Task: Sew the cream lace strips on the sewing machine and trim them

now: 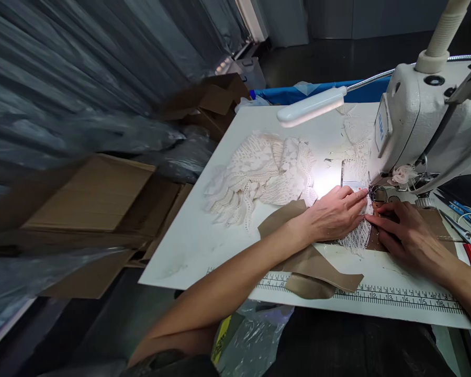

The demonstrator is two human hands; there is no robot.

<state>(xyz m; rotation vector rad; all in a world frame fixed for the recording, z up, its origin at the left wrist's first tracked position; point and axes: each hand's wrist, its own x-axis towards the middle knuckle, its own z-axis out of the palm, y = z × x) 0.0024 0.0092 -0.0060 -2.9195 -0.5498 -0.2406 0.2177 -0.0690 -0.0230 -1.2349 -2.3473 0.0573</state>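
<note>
Work: a narrow, fringed strip of cream openwork lace (355, 242) lies beneath my fingertips, at the needle end of a white-bodied sewing machine (406, 104)
Left hand (335, 212): palm down, fingers stretched out and pressing on the strip; not clenched
Right hand (404, 233): fingers bent, tips at the strip's right edge; whether I pinch or merely press, I cannot tell
Handling: probably light, limp and stretchy, its holes apt to snag; best held flat by the denser edge, clear of the loose fringe
Brown pieces: smooth, matt brown sheet material (324, 267) lies beneath my left forearm, apparently pliable and firmer than lace
Lace heap: a loose, crumpled mound of cream lace (267, 173) rests on the white tabletop (180, 251), left of my hands
Containers: an open tan cardboard carton (88, 193) and a farther brown cardboard box (220, 99), both left of the tabletop; a translucent plastic bin (253, 73) beyond
Contents: too dark or blurred to identify
</note>
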